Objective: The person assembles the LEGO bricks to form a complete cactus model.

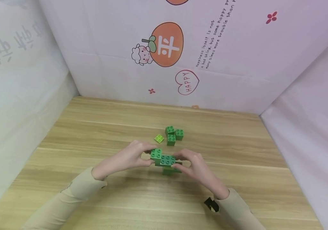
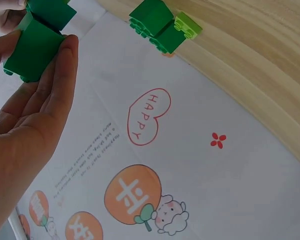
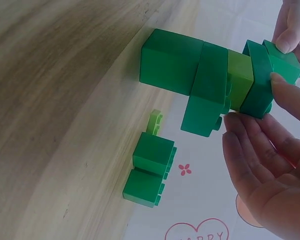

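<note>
My left hand pinches a green square brick between thumb and fingers, at the upper left end of a stack. The right hand grips the stack's upper long dark green brick at its right side. Seen from the right wrist, the stack has a green block at the bottom, a long green brick above, then a light green brick and the upper long brick. The left hand's brick sits against that upper brick; whether it is fully joined, I cannot tell.
Behind the stack stand several loose green bricks, with a thin light green brick to their left. White printed sheets rise behind and at both sides of the wooden table. A black object is by the right cuff.
</note>
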The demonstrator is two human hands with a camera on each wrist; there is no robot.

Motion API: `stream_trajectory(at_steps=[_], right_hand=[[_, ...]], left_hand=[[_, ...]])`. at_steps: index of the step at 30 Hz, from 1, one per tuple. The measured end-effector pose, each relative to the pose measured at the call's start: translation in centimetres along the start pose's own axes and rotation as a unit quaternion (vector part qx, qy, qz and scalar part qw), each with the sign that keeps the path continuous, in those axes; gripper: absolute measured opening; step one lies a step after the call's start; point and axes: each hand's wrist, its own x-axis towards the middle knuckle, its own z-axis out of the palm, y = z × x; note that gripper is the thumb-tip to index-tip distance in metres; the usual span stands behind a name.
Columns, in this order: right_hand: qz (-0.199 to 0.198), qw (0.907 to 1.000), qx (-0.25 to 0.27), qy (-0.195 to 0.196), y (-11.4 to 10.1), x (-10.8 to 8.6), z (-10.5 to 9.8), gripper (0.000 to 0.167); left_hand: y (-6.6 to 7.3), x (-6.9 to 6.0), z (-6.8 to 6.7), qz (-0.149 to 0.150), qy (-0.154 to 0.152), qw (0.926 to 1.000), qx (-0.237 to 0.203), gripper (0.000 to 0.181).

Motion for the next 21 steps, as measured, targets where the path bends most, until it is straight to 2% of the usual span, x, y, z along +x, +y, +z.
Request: stream_trajectory(at_steps=[5,11,18,21], right_hand=[[0.001,1.0000,0.004,-0.001,0.0,0.0,0.0,0.031],[0.002,1.0000,0.002,0.000,0.0,0.0,0.0,0.032],[0.001,1.0000,0.003,-0.003,0.0,-0.1,0.0,0.032],[0.001,1.0000,0.003,-0.002,0.1,0.0,0.0,0.032]], left_hand=[[0.0,0.1,0.0,-0.005,-0.009,0.9999,0.001,0.028],[-0.7,-0.3,0.7,-0.026,0.007,0.9995,-0.016,0.038],[-1.4,-0.9,1.4,-0.061,0.035,0.9934,-0.091,0.040],[-1.4,-1.0,1.5,-0.074,0.042,0.9906,-0.108,0.040]])
